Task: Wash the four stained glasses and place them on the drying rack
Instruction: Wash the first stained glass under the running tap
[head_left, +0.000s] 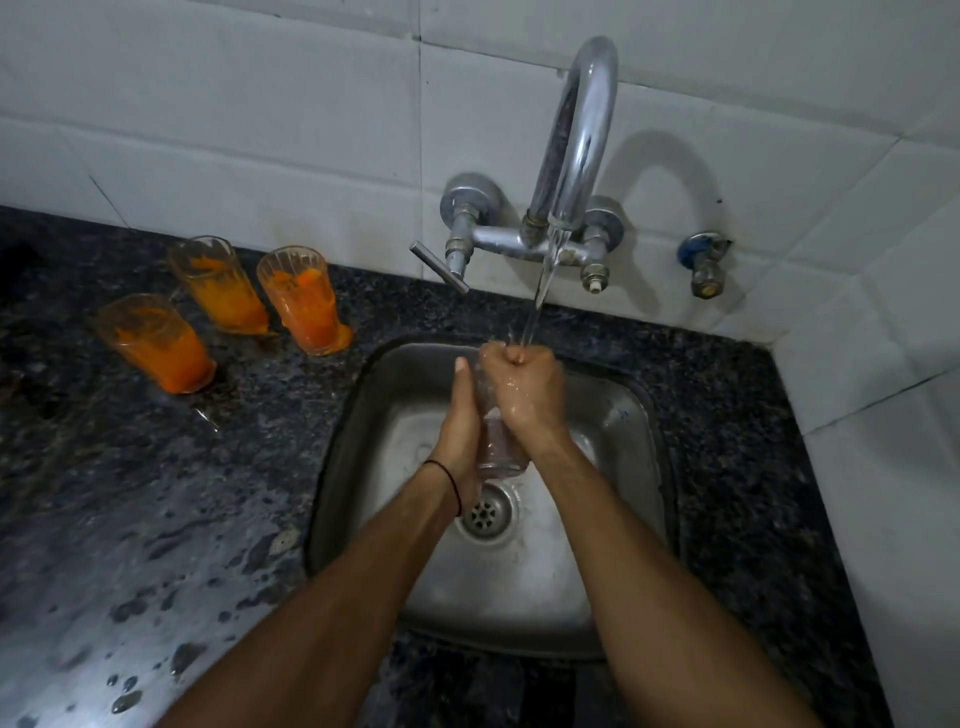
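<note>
Three stained glasses stand upright on the dark counter (156, 519) left of the sink (623, 467), mouths up. There is a near glass (156, 343), a back glass (223, 286) and a third glass (306, 304) closest to the basin. Each is smeared inside with orange residue, thickest toward the base.

The fourth glass (496, 441) is held over the sink, above the drain (485, 514). It looks clear now; how much water it holds I cannot tell. Its long axis runs away from the person, base low and near, mouth raised toward the tap (576, 156), where the stream (543, 280) falls on it.

The left hand (460, 431) wraps the glass's side, thumb pointing up along it. The right hand (530, 395), wet, is curled like a fist over the rim; whether its fingers reach inside is hidden.
</note>
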